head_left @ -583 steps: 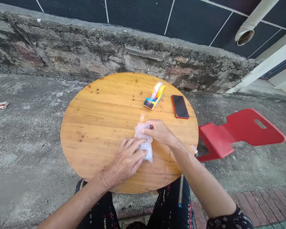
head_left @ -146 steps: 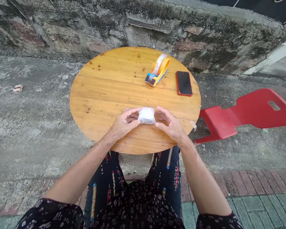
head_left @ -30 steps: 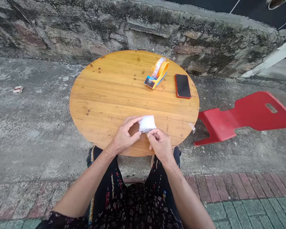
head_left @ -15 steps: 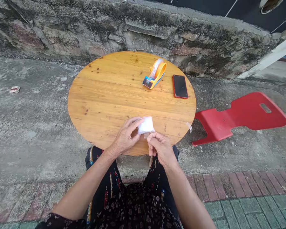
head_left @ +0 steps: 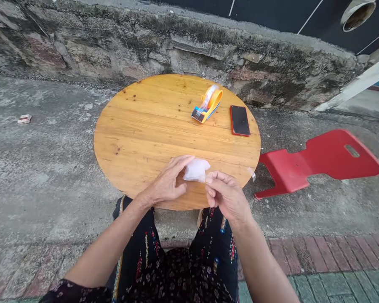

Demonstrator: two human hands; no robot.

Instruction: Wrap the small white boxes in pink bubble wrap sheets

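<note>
My left hand (head_left: 167,188) clasps the white packet (head_left: 196,168) between thumb and fingers at the near edge of the wooden table (head_left: 139,130). My right hand (head_left: 228,196) pinches its corner, fingertips closed; tape dispenser (head_left: 207,105) and phone (head_left: 239,120) lie far across

No legible text, seemingly, on tape dispenser (head_left: 206,104)
</note>
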